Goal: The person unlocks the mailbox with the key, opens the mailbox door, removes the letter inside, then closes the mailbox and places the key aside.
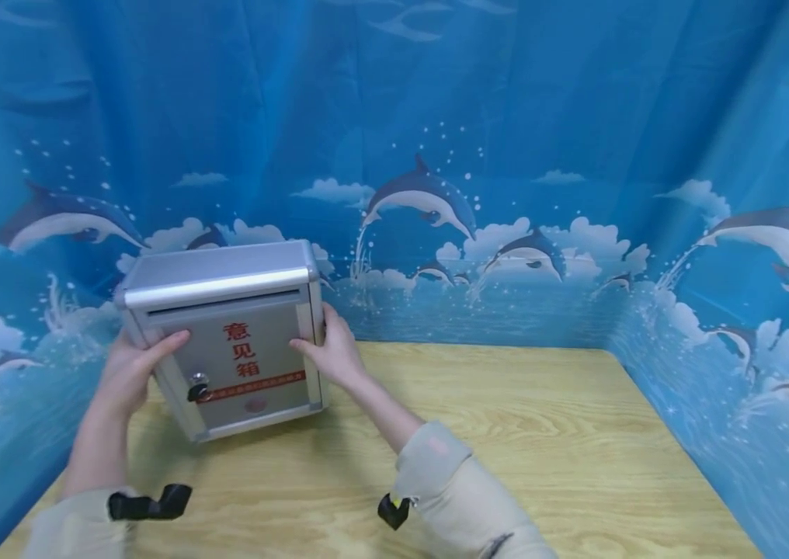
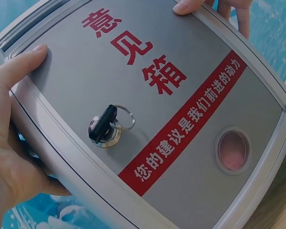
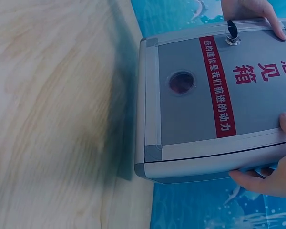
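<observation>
A silver metal suggestion box (image 1: 255, 341) with red Chinese characters, a red printed strip and a slot near its top is held tilted above the left part of the table. My left hand (image 1: 125, 369) grips its left side, the thumb lying over the front edge. On the opposite side my right hand (image 1: 335, 349) holds it the same way, thumb on the front and fingers round the side. A black-headed key (image 2: 105, 123) with a ring sits in the lock on the door. Low on the door is a small round window (image 2: 232, 150).
The wood-grain table (image 1: 520, 435) stretches out below and to the right of the box. A blue curtain (image 1: 541, 101) printed with dolphins and clouds surrounds the table at the back and both sides. Black straps (image 1: 150, 505) are on both wrists.
</observation>
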Available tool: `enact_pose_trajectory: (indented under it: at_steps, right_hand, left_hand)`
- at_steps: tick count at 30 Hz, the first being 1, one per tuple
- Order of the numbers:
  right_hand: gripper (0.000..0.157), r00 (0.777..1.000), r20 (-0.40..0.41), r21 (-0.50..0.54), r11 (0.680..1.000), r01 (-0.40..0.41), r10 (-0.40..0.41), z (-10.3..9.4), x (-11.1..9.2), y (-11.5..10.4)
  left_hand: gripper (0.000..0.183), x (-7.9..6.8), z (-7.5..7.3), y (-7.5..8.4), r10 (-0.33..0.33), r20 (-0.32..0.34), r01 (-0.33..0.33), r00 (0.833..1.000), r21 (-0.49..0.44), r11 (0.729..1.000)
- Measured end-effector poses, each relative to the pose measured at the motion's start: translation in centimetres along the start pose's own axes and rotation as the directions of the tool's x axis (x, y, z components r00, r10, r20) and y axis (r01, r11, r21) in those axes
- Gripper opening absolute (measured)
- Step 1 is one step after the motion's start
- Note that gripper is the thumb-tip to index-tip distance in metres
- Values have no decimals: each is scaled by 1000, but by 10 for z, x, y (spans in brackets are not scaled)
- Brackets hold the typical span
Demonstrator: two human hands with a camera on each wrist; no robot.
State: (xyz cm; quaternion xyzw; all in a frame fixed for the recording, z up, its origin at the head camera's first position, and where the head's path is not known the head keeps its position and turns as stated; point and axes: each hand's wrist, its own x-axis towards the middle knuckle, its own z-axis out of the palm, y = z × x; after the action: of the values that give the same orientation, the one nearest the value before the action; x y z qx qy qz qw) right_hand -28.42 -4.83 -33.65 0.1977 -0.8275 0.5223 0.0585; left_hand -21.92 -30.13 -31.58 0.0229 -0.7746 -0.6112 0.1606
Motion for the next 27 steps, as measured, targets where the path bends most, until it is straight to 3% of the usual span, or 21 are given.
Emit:
enact_pose_trajectory:
  at_steps: [12, 27]
  right_hand:
    - [67, 999, -31, -20, 1000, 12, -12, -34, -1, 8]
    - [68, 998, -59, 3, 1000, 14, -14, -69, -9, 30]
  left_hand:
    - [86, 9, 28, 17, 25, 31, -25, 999, 11, 1000]
    - [87, 16, 65, 23, 91, 90, -87, 992, -42, 995]
